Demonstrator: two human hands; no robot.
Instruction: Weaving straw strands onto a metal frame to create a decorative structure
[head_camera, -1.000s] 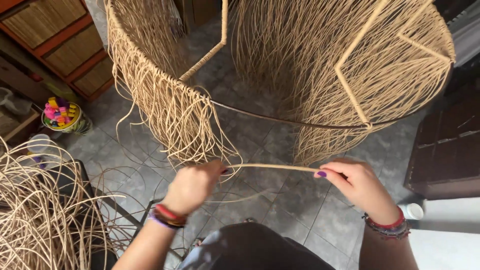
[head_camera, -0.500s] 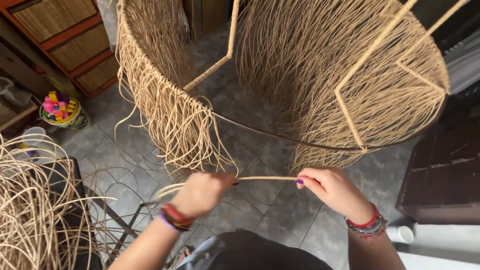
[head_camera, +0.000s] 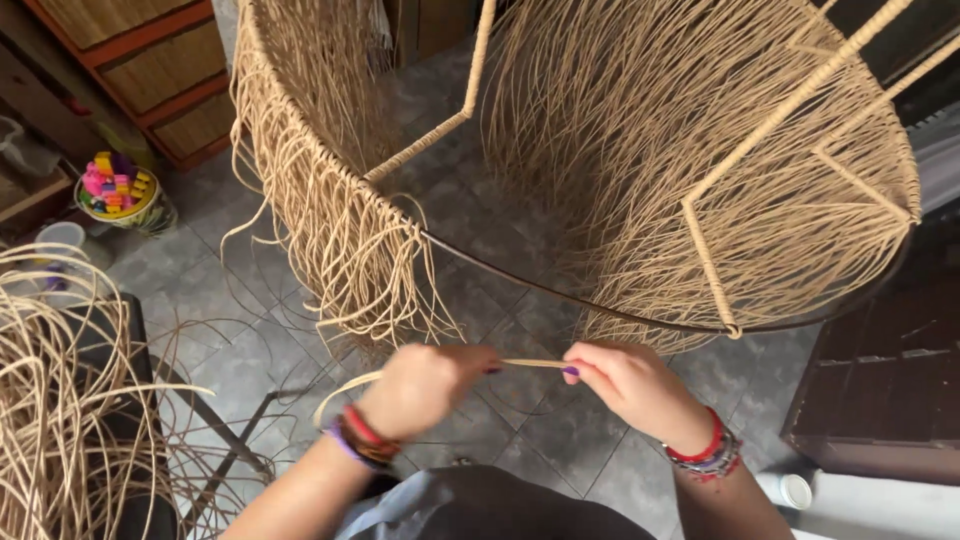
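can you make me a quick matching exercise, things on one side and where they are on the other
1. thin tan cane strand
2. loose pile of tan cane
3. round tub of colourful bits
4. big round wire frame wrapped in cane

a. far left, on the grey tiled floor
b. above the hands
c. pinched between left hand and right hand
d. lower left

Pairs: 1-c, 2-d, 3-a, 4-b

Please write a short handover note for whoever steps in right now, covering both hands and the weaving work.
Left hand: pinching one end of a tan cane strand.
Right hand: pinching the same strand, held taut between both hands.
The strand sits just below the dark ring of the round frame.
Done: the frame's left and far walls are woven, loose ends hanging.
Left: the near stretch of ring is bare.
Spare cane bundle lies at left.
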